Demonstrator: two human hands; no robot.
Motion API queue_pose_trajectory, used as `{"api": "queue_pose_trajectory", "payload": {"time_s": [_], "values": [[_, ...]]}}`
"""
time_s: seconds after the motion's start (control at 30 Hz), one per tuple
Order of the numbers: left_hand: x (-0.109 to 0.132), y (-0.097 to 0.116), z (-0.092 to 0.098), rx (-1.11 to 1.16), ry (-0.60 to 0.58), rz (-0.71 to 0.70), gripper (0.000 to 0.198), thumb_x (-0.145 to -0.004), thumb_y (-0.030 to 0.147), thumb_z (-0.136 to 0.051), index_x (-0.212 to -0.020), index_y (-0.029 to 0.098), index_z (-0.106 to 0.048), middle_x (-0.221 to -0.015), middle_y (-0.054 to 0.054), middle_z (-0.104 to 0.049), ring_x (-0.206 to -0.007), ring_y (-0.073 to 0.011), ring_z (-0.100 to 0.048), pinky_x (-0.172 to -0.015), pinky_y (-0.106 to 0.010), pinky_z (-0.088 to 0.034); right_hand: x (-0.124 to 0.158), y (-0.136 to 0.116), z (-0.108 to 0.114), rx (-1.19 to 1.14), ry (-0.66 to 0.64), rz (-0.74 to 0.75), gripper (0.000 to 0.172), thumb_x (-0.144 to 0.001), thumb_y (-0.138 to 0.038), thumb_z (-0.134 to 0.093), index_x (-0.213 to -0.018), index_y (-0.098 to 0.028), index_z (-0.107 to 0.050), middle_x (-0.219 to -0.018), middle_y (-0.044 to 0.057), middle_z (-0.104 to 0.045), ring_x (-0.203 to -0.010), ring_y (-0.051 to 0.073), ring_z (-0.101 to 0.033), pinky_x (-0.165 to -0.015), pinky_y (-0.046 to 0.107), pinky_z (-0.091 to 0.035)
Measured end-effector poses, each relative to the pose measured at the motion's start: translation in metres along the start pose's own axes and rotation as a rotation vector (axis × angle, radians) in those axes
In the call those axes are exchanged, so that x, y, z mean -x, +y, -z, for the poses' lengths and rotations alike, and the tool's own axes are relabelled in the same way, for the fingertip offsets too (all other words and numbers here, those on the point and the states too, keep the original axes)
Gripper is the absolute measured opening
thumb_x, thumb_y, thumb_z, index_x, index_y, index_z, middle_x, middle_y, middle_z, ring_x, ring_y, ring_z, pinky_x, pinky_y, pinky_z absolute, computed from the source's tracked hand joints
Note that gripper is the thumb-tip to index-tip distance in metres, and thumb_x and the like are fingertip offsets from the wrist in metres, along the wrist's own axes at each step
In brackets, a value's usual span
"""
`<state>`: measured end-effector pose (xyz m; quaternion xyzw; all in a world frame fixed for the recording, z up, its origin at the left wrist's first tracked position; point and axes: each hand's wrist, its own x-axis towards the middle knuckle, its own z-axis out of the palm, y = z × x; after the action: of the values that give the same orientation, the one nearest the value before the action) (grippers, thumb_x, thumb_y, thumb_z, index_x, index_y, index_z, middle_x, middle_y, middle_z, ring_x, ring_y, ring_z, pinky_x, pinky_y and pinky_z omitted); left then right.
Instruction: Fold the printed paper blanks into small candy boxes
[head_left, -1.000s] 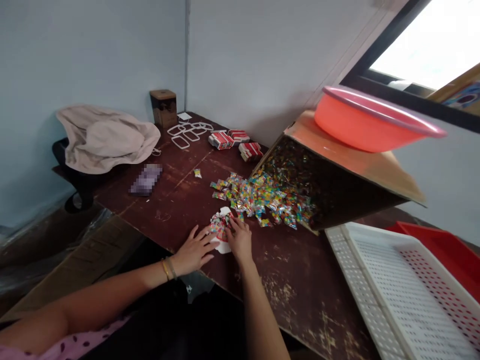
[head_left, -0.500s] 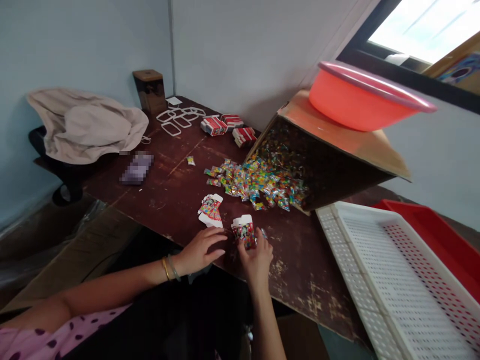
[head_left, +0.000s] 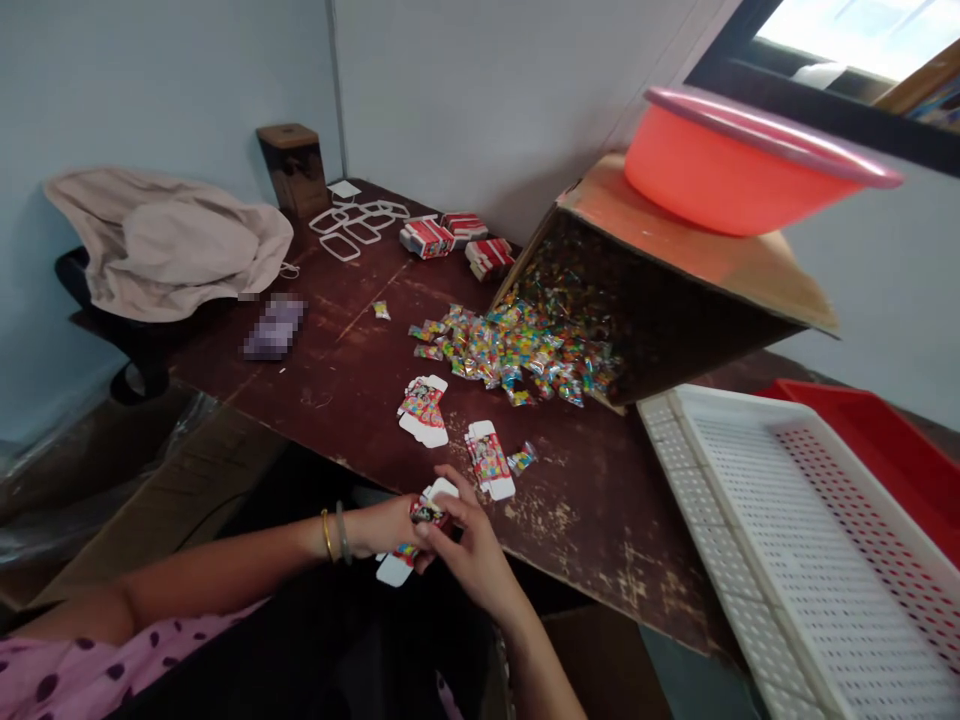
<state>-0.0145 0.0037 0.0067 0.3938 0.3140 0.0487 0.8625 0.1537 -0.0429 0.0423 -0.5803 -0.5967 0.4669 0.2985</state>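
Note:
Between both hands, at the table's near edge, is a small printed candy carton (head_left: 405, 552) with white flaps. My left hand (head_left: 386, 525) is closed around it. My right hand (head_left: 469, 540) has its fingers on the carton's upper end, partly hiding it. Just beyond, a flat printed carton (head_left: 489, 458) lies on the table, with one small candy packet (head_left: 523, 458) beside its right edge. Farther left lie more flat cartons (head_left: 424, 405), overlapping. A heap of clear candy packets (head_left: 495, 345) spills from a tipped cardboard box (head_left: 697, 265).
A pink basin (head_left: 742, 170) rests on the cardboard box. White (head_left: 757, 440) and red trays (head_left: 862, 440) stand at right. Red-striped cartons (head_left: 427, 238), white frames (head_left: 341, 246), a brown canister (head_left: 292, 170) and a beige cloth hat (head_left: 180, 240) are at the back left.
My right hand has moved left from the table cartons to meet my left hand. A carton is now held between them; the flat carton and a packet are left uncovered.

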Motion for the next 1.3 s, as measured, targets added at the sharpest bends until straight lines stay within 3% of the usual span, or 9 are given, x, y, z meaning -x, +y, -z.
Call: {"api": "queue_pose_trajectory", "payload": {"time_s": [0.13,0.3,0.43,0.6,0.8,0.93,1.03,1.13,1.3], "values": [[0.005,0.007,0.002,-0.03,-0.35,0.08,0.029,-0.062,0.037,-0.081,-0.072,0.015,-0.066,-0.066,-0.001,-0.068,-0.057,-0.0129,-0.059,-0.055,-0.024,-0.047,0.002,0.001,0.016,-0.193,-0.262,-0.004,0.016,-0.081,-0.035,-0.071,-0.075,-0.021,-0.073,-0.13,0.008,-0.058,-0.116,0.024,-0.058,-0.101,0.037,-0.043],[-0.001,-0.002,-0.005,-0.142,0.122,-0.099,0.041,-0.069,0.052,-0.075,-0.064,0.015,-0.057,-0.056,0.004,-0.054,-0.05,-0.0084,-0.048,-0.047,-0.02,-0.037,0.015,0.007,0.015,-0.264,-0.011,-0.101,0.02,-0.086,-0.04,-0.065,-0.089,-0.02,-0.068,-0.096,0.005,-0.067,-0.093,0.02,-0.063,-0.088,0.033,-0.048],[0.005,-0.013,-0.013,-0.338,0.325,-0.332,0.034,-0.082,0.038,-0.066,-0.105,0.015,-0.056,-0.077,0.002,-0.06,-0.068,-0.012,-0.055,-0.062,-0.022,-0.043,0.034,0.012,-0.01,-0.443,0.218,-0.228,0.037,-0.083,-0.038,-0.069,-0.109,-0.023,-0.049,-0.097,0.004,-0.067,-0.084,0.017,-0.063,-0.074,0.027,-0.051],[0.027,-0.024,-0.012,-0.429,0.219,-0.346,0.034,-0.086,0.029,-0.061,-0.115,0.018,-0.048,-0.081,0.002,-0.059,-0.069,-0.0117,-0.057,-0.065,-0.022,-0.044,0.059,0.018,-0.029,-0.863,0.234,-0.415,0.029,-0.084,-0.046,-0.067,-0.087,-0.022,-0.051,-0.063,-0.006,-0.055,-0.053,0.009,-0.052,-0.052,0.02,-0.046],[0.05,-0.039,-0.009,-0.461,0.084,-0.209,0.017,-0.086,0.033,-0.057,-0.095,0.018,-0.059,-0.077,0.002,-0.062,-0.068,-0.012,-0.056,-0.065,-0.023,-0.041,0.067,0.029,-0.05,-1.242,-0.039,-0.737,0.032,-0.067,-0.028,-0.083,-0.087,-0.017,-0.061,-0.065,-0.006,-0.057,-0.042,0.002,-0.044,-0.044,0.014,-0.041],[0.053,-0.041,-0.009,-0.142,0.209,-0.072,0.027,-0.08,0.03,-0.062,-0.104,0.019,-0.058,-0.075,0.003,-0.063,-0.067,-0.0124,-0.056,-0.064,-0.023,-0.04,0.055,0.021,-0.051,-1.038,-0.195,-0.651,0.028,-0.065,-0.029,-0.082,-0.086,-0.016,-0.067,-0.071,-0.003,-0.06,-0.046,0.005,-0.048,-0.045,0.017,-0.045],[0.046,-0.045,-0.01,0.344,0.191,0.181,0.066,-0.067,0.019,-0.062,-0.13,0.021,-0.042,-0.08,0.002,-0.065,-0.067,-0.0148,-0.061,-0.065,-0.026,-0.043,0.049,0.009,-0.049,-0.603,-0.155,-0.395,0.017,-0.078,-0.034,-0.072,-0.086,-0.018,-0.074,-0.08,0.002,-0.062,-0.063,0.011,-0.056,-0.058,0.023,-0.051],[0.04,-0.053,-0.008,0.592,0.118,0.289,0.064,-0.063,0.015,-0.058,-0.126,0.016,-0.048,-0.084,-0.003,-0.068,-0.074,-0.0192,-0.065,-0.072,-0.032,-0.046,0.048,0.005,-0.054,-0.311,-0.075,-0.207,0.027,-0.091,-0.036,-0.055,-0.085,-0.021,-0.077,-0.087,0.005,-0.062,-0.083,0.016,-0.059,-0.074,0.028,-0.05],[0.038,-0.066,0.0,0.639,-0.066,0.313,0.05,-0.069,0.031,-0.059,-0.115,0.012,-0.058,-0.089,-0.011,-0.071,-0.079,-0.0236,-0.066,-0.075,-0.037,-0.046,0.049,0.02,-0.065,-0.424,-0.064,-0.402,0.029,-0.084,-0.043,-0.062,-0.09,-0.02,-0.078,-0.084,0.005,-0.061,-0.058,0.012,-0.054,-0.048,0.024,-0.045]]}}
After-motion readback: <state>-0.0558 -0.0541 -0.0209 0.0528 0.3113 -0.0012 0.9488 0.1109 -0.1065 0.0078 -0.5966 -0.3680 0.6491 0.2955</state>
